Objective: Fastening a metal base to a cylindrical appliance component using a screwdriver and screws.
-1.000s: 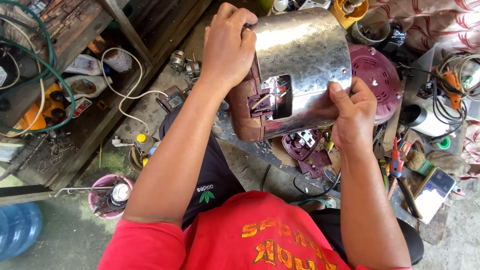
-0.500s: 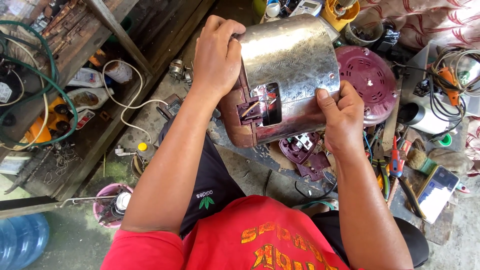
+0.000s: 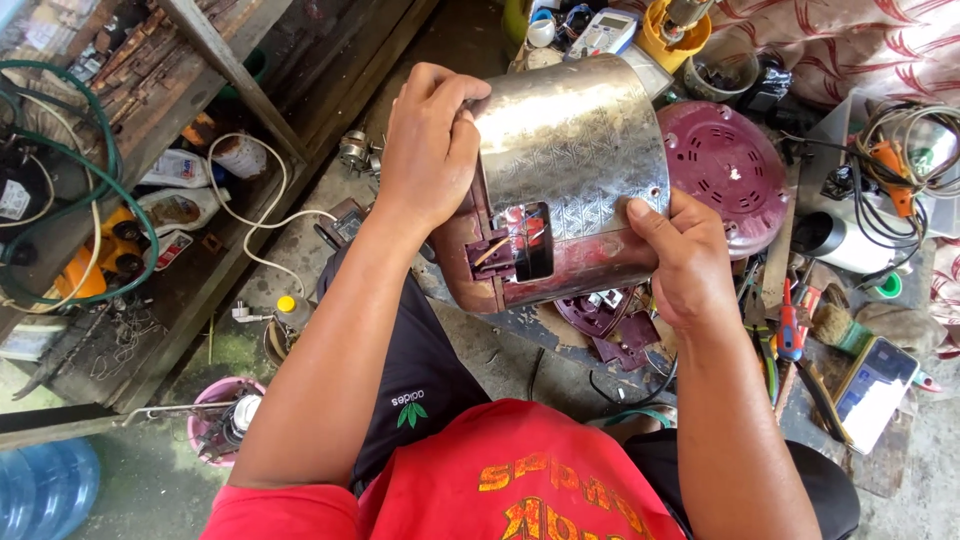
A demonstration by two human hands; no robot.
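A patterned shiny metal appliance shell (image 3: pixel 570 160) with a maroon plastic rim lies on its side, held up between both hands. A rectangular cut-out in its wall shows wires and a small terminal block. My left hand (image 3: pixel 430 150) grips the maroon rim at the shell's left end, fingers curled over the top. My right hand (image 3: pixel 680 260) clasps the lower right edge, thumb pressed on the metal. Under the shell lie maroon plastic parts (image 3: pixel 610 330) on the ground.
A round maroon base plate (image 3: pixel 725 165) lies to the right. Screwdrivers and pliers (image 3: pixel 785 330), a phone (image 3: pixel 870 390), cables and a white cylinder (image 3: pixel 840 240) crowd the right side. A wooden rack with bottles (image 3: pixel 180 170) stands left; a pink cup (image 3: pixel 215 420) and a blue jug (image 3: pixel 40 495) sit lower left.
Both hands have turned and shifted the metal shell slightly, with the right hand sliding lower along its edge. The view has drifted a little.
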